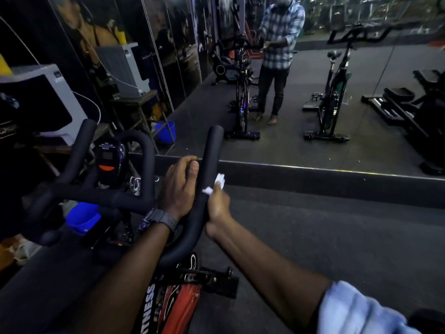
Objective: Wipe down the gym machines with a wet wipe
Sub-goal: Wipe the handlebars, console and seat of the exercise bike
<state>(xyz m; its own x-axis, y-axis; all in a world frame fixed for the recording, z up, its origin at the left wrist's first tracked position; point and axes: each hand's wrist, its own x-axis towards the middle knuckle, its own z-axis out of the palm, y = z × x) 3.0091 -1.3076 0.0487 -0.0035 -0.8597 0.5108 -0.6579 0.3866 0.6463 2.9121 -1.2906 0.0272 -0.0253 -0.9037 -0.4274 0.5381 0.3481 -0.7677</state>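
Both forearms are bare. The left wrist wears a dark, chunky digital watch [160, 219] with a wide strap. The right arm has a pale blue sleeve [356, 312] pushed up near the elbow.

A large wall mirror [337, 97] is reflecting the dim gym across the room, and dark rubber flooring [325, 237] is stretching up to its base. At left, a white appliance [48, 92] is sitting on a wooden stand [55, 150], a blue bucket [166, 131] standing nearby.
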